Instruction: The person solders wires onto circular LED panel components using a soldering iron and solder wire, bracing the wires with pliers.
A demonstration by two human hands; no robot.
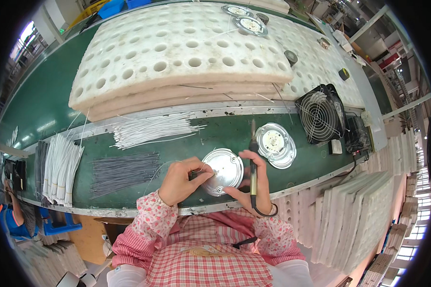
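"Where is the silver disc (231, 167) exactly?"

"Between the two hands, near the front edge of the bench (292, 181). I can't tell whether its underside touches the bench."

"And the hands?"

"The left hand (179, 181) has thumb and forefinger pressed together over the disc's face, seemingly pinching a thin wire; that spot is too small to be sure. The right hand (257, 187) holds a soldering iron (253, 185) upright across its palm, fingers curved and thumb at the disc's right rim."

"Would it be heavy?"

"I judge it light and stiff: thin, shiny metal that shouldn't bend under a fingertip. The polish could make it slippery, and it probably marks easily."

"So where would you take hold?"

"By the rim, thumb and fingers on opposite sides, leaving the middle of the face alone. The overlapping discs (276, 143) further right along the bench look best lifted by the rim too, away from their pale centres."

"What about the wires?"

"The white wires (153, 129), toward the bench's far edge, and the grey wires (124, 174), nearer its front edge, look light and springy. I'd pinch one near an end. As for the iron, only by its handle; the metal end may be hot."
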